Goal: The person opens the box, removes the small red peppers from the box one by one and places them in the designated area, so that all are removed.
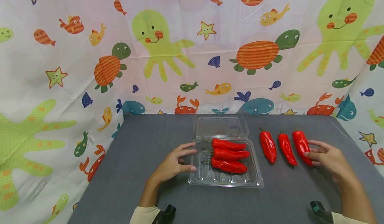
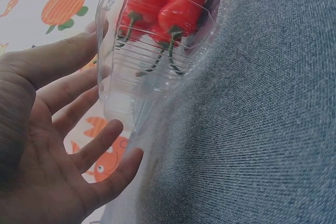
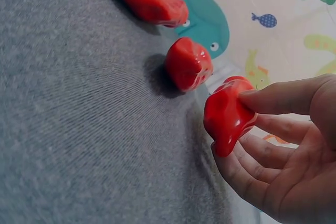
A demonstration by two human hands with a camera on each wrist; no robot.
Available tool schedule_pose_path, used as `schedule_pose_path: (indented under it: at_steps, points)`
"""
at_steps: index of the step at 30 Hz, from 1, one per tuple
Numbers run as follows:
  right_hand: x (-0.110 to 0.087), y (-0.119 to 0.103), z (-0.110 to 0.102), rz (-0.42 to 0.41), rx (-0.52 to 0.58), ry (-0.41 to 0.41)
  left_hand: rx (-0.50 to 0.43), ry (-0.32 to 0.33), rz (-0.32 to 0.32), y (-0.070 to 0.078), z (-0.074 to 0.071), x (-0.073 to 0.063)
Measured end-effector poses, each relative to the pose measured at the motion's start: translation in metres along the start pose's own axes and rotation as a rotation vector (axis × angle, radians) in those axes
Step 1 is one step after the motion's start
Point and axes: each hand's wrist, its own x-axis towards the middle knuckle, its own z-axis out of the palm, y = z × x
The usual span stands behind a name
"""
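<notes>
A clear plastic clamshell box [image 1: 198,180] lies with its lid [image 1: 222,125] folded back, and three red peppers [image 1: 230,153] rest inside, stems to the left. At the box's left edge is my left hand [image 1: 171,164], its fingers spread and loosely bent; the left wrist view shows thumb and fingertips close against the clear wall [image 2: 118,85]. To the right of the box, my right hand [image 1: 328,158] pinches the rightmost red pepper [image 1: 301,145] between thumb and fingers. In the right wrist view that pepper [image 3: 229,114] is close to the grey cloth.
Two more red peppers, a wide one [image 1: 268,145] and a slimmer one [image 1: 286,148], lie between the box and my right hand. Grey cloth covers the table [image 1: 126,144]. A curtain [image 1: 186,70] printed with sea animals hangs behind and along the sides.
</notes>
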Motion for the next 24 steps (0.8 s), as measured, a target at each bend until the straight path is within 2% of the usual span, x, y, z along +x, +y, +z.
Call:
schedule_pose_path:
  at_steps: [16, 24]
  points:
    - [0.0072, 0.0053, 0.0042, 0.026, 0.011, -0.047, -0.008, -0.002, 0.003, 0.0004, -0.0001, -0.0002]
    - [0.0055, 0.0047, 0.0025, 0.034, 0.008, -0.028, 0.0, -0.005, 0.015, -0.002, -0.001, -0.0001]
